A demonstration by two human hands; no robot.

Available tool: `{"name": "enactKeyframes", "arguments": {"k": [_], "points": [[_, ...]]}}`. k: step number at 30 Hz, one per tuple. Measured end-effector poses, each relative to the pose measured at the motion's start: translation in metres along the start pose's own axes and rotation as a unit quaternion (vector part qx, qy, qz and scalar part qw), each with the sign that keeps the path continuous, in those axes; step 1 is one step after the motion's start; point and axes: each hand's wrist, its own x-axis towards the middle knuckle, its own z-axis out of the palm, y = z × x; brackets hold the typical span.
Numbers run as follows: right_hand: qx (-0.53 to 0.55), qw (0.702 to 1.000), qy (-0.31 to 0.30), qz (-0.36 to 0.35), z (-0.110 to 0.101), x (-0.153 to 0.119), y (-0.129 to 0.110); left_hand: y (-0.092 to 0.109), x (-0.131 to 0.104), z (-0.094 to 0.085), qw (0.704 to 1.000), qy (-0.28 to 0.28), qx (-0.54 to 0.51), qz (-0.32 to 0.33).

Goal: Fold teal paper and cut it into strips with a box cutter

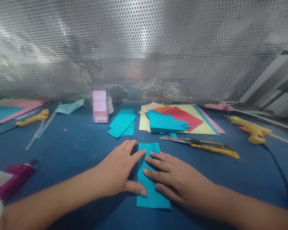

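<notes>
A blue paper strip (146,199) lies lengthwise in front of me on the dark blue table. My left hand (121,169) is at its left edge, fingers apart, with the thumb and a fingertip resting on the paper. From the other side my right hand (175,174) lies nearly flat across the strip, its fingers spread. Beyond the hands is a small stack of blue paper pieces (123,123). To the right of that, folded blue papers (162,123) sit on top of coloured sheets.
A utility knife (201,145) lies right of the strip. Yellow glue guns rest at far right (252,129) and left (33,118), near clear glue sticks (45,126). A magenta box (16,179) is at near left. A perforated metal panel (144,48) closes off the back.
</notes>
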Motion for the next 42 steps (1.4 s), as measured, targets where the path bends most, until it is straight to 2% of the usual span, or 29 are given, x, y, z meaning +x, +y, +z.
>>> {"name": "enactKeyframes", "arguments": {"k": [12, 20, 25, 28, 33, 37, 42], "points": [[0.021, 1.0, -0.005, -0.004, -0.0021, 0.002, 0.0017, -0.0005, -0.0017, -0.0007, 0.999, 0.027, -0.034, 0.024], [0.052, 0.999, -0.001, 0.0, -0.0019, 0.0012, 0.0032, -0.001, -0.0029, 0.0001, 0.999, 0.012, -0.043, 0.014], [0.055, 0.998, -0.012, 0.008, -0.0025, 0.0012, 0.0036, 0.0025, -0.0015, -0.0043, 0.999, -0.032, -0.035, -0.006], [0.055, 0.998, -0.024, 0.007, -0.0033, 0.0017, 0.004, 0.0043, -0.0011, -0.0066, 0.999, -0.038, -0.034, -0.011], [0.061, 0.998, -0.023, 0.004, -0.004, 0.0014, 0.0039, 0.0044, -0.0028, -0.0046, 0.999, -0.024, -0.035, -0.005], [0.06, 0.998, -0.022, 0.004, -0.005, 0.0011, 0.0035, 0.0038, -0.0017, -0.0004, 0.999, 0.018, -0.033, 0.008], [0.048, 0.999, -0.007, -0.001, -0.0065, 0.0015, 0.0011, 0.0019, 0.0017, 0.0009, 0.999, 0.036, -0.025, 0.018]]}}
